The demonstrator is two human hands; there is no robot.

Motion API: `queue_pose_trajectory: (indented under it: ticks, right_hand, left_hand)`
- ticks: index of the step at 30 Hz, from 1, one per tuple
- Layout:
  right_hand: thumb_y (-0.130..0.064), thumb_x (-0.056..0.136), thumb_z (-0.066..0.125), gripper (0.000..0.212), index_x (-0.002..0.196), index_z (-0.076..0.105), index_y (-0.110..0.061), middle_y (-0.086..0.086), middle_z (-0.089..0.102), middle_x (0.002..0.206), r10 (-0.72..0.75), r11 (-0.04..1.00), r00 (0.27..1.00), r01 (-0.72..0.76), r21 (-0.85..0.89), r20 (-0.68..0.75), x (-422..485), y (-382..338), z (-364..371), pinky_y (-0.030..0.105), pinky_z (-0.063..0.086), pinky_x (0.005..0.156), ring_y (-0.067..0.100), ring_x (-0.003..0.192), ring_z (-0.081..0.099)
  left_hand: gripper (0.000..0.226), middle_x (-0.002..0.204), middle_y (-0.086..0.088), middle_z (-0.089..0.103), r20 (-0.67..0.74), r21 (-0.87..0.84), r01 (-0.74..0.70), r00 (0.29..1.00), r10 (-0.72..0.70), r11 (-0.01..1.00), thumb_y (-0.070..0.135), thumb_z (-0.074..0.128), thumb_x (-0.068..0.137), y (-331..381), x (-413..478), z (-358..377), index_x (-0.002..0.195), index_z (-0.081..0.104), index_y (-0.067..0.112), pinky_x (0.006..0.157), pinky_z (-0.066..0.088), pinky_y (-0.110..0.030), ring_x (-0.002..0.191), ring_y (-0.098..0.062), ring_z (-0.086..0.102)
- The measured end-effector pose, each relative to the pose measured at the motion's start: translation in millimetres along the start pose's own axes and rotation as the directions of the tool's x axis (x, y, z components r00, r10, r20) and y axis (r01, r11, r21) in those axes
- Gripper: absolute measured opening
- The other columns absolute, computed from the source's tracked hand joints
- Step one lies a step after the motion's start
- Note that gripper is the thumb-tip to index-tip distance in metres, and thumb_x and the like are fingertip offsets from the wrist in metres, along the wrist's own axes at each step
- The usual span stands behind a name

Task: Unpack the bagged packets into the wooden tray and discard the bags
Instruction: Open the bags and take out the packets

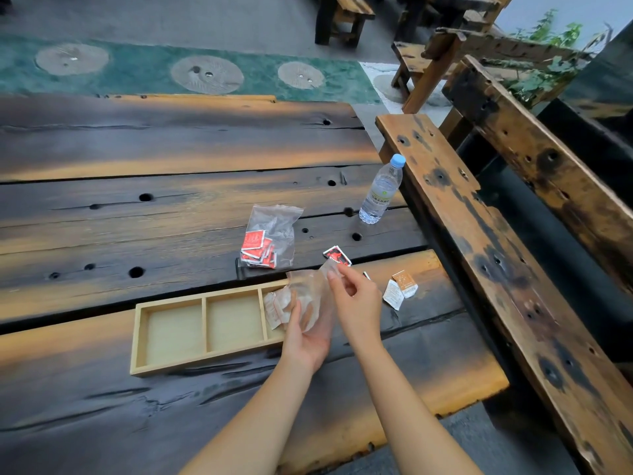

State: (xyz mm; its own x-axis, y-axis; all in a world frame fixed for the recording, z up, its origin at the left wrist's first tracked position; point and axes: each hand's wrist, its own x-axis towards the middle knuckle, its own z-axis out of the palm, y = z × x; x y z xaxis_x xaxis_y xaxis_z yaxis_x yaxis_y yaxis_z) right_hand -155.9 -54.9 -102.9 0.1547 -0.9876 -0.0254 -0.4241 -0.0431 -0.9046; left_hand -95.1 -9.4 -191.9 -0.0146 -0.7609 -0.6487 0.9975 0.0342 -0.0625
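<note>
A pale wooden tray (171,366) with three compartments lies on the dark plank table; its left and middle compartments hold nothing. Over its right compartment my left hand (305,334) grips a clear plastic bag (308,296) with pale orange-and-white packets inside. My right hand (356,299) pinches the bag's upper edge between thumb and fingers. Behind the tray lies a second clear zip bag (274,231) with several red packets (257,250) in it. A loose red-and-black packet (337,256) lies just beyond my right hand. Two loose orange-and-white packets (399,289) lie to the right.
A water bottle (380,192) with a blue cap stands at the table's right edge. A wooden bench (479,252) runs along the right side, with its backrest beyond. More wooden furniture and a green floor with round stone discs lie further back.
</note>
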Motion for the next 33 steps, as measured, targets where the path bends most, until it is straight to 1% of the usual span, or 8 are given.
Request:
queue_pose_trajectory:
  ticks: [2,5,10,14,17,22,27,33]
  right_hand:
    - [-0.02,0.086,0.065,0.009,0.083,0.073,-0.018,-0.011,0.054,0.054,0.001,1.0,1.0,0.0,0.023,-0.027,1.8,-2.3,-0.2,0.02,0.036,0.055,0.003,0.051,0.043]
    - [-0.012,0.084,0.067,0.017,0.068,0.065,-0.018,-0.012,0.053,0.053,0.034,0.995,0.998,-0.029,0.094,-0.055,2.3,-6.0,1.7,0.018,0.036,0.053,0.001,0.05,0.043]
    - [-0.009,0.086,0.065,0.015,0.072,0.069,-0.012,-0.007,0.055,0.059,0.006,0.982,0.999,0.002,0.191,-0.04,1.2,-14.2,4.7,0.018,0.037,0.055,0.003,0.057,0.043]
    - [-0.014,0.091,0.059,0.019,0.079,0.074,-0.014,-0.012,0.056,0.056,-0.018,0.982,1.0,0.019,0.188,-0.006,4.6,-21.2,7.4,0.017,0.036,0.056,0.002,0.057,0.044]
    - [-0.012,0.092,0.057,0.02,0.082,0.073,-0.016,-0.021,0.06,0.056,-0.026,0.98,1.0,0.024,0.199,0.003,6.6,-26.5,6.9,0.013,0.037,0.058,-0.003,0.057,0.048]
    - [-0.012,0.093,0.056,0.022,0.079,0.071,-0.02,-0.017,0.058,0.053,-0.039,0.969,0.999,0.045,0.245,-0.032,11.2,-36.7,2.6,0.016,0.037,0.056,-0.002,0.053,0.046]
    - [-0.017,0.093,0.057,0.021,0.079,0.072,-0.019,-0.02,0.057,0.053,-0.02,0.973,0.998,0.033,0.229,-0.06,18.9,-37.9,4.8,0.025,0.037,0.056,0.0,0.053,0.042]
    - [-0.019,0.094,0.056,0.022,0.081,0.073,-0.016,-0.011,0.056,0.059,-0.014,0.975,0.996,0.032,0.222,-0.084,24.1,-38.2,3.2,0.029,0.037,0.059,0.01,0.059,0.043]
  left_hand:
    - [0.079,0.138,-0.016,0.053,0.011,0.045,-0.024,1.0,0.024,0.999,0.043,0.067,0.073,-0.6,-1.8,2.6,0.14,0.043,0.01,0.11,0.037,-0.035,0.124,-0.026,0.055]
    - [0.077,0.14,-0.012,0.052,-0.003,0.065,-0.064,0.998,0.064,0.996,0.043,0.062,0.074,-0.4,-4.7,7.8,0.142,0.042,0.012,0.089,0.055,-0.035,0.115,-0.024,0.061]
    - [0.058,0.116,-0.013,0.069,-0.014,0.107,-0.048,0.999,0.05,0.993,0.047,0.052,0.086,0.2,-9.3,12.9,0.132,0.053,0.011,0.077,0.058,-0.03,0.097,-0.022,0.071]
    - [0.037,0.088,-0.011,0.076,-0.046,0.068,-0.033,0.998,0.036,0.997,0.046,0.05,0.091,-3.3,-17.6,20.1,0.11,0.062,0.016,0.086,0.048,-0.033,0.075,-0.022,0.074]
    - [0.036,0.09,-0.008,0.077,-0.032,0.083,-0.024,0.999,0.027,0.996,0.041,0.05,0.092,-1.4,-21.1,24.8,0.113,0.061,0.014,0.082,0.047,-0.029,0.077,-0.019,0.074]
    - [0.037,0.09,-0.01,0.076,-0.081,0.058,-0.019,0.996,0.024,0.998,0.031,0.057,0.089,4.7,-21.4,32.3,0.118,0.062,0.008,0.068,0.059,-0.026,0.075,-0.02,0.074]
    - [0.018,0.066,-0.015,0.074,-0.196,-0.031,-0.023,0.98,0.016,0.999,0.017,0.058,0.09,3.9,-30.9,44.2,0.1,0.061,0.003,0.052,0.058,-0.03,0.054,-0.023,0.071]
    - [0.015,0.065,-0.015,0.074,-0.206,-0.02,-0.061,0.977,0.055,0.998,0.014,0.057,0.09,11.6,-41.0,49.3,0.098,0.061,0.003,0.049,0.059,-0.031,0.055,-0.023,0.072]
